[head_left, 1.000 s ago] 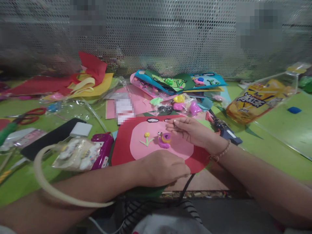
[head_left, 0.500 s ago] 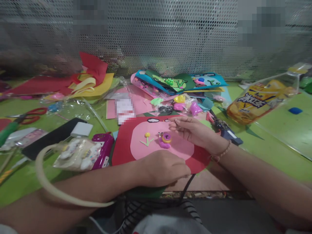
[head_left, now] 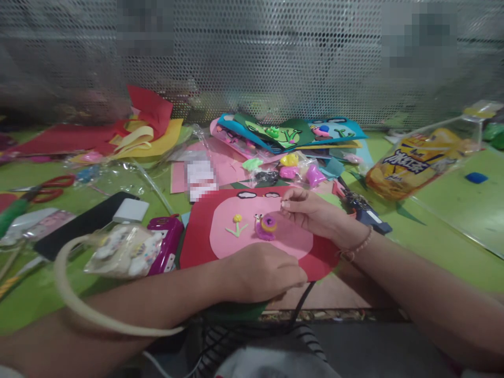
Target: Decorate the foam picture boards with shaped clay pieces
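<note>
A red card with a pink paper panel lies in front of me. On the panel sit a yellow clay flower with pale green stem and leaves, and a purple and orange clay snail. My left hand rests on the card's lower edge with curled fingers; anything inside them is hidden. Over the card's upper right, my right hand is closed in a pinch, fingertips beside a black-outlined white cloud. Whatever it pinches is too small to make out. Another cloud lies further left.
Behind the card lie bagged clay lumps and folded craft sheets. A drink bottle lies tilted at right. To the left are a black phone, a white charger, a purple case and red-handled scissors.
My right hand's fingers have drawn together into a tighter pinch and shifted slightly right, uncovering more of the right-hand cloud. My left hand stays in place on the card.
</note>
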The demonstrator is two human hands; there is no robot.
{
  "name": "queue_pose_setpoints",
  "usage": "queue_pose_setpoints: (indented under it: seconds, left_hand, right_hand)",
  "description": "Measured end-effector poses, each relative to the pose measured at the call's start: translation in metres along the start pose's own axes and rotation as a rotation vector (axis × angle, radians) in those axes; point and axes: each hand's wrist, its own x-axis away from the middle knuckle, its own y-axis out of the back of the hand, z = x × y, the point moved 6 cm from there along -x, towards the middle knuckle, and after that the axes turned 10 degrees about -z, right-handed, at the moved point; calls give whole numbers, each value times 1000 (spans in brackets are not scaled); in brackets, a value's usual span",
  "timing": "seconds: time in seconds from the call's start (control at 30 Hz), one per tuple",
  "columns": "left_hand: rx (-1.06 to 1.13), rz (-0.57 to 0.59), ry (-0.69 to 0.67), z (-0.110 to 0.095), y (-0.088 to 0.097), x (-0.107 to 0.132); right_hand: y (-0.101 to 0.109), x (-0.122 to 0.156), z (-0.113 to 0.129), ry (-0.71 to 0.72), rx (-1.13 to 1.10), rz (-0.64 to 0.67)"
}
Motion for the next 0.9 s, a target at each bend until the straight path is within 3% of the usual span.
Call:
queue_pose_setpoints:
  seconds: [0.27,0.63,0.9]
  left_hand:
    - [8,-27,28,0,0,1]
    - [-3,-8,0,0,0,-1]
    - [-5,-4,13,0,0,0]
  right_hand:
    - [-8,3,-4,-88,23,97]
    - [-5,2,2,-10,39,29]
    - [-8,2,-5,-116,19,68]
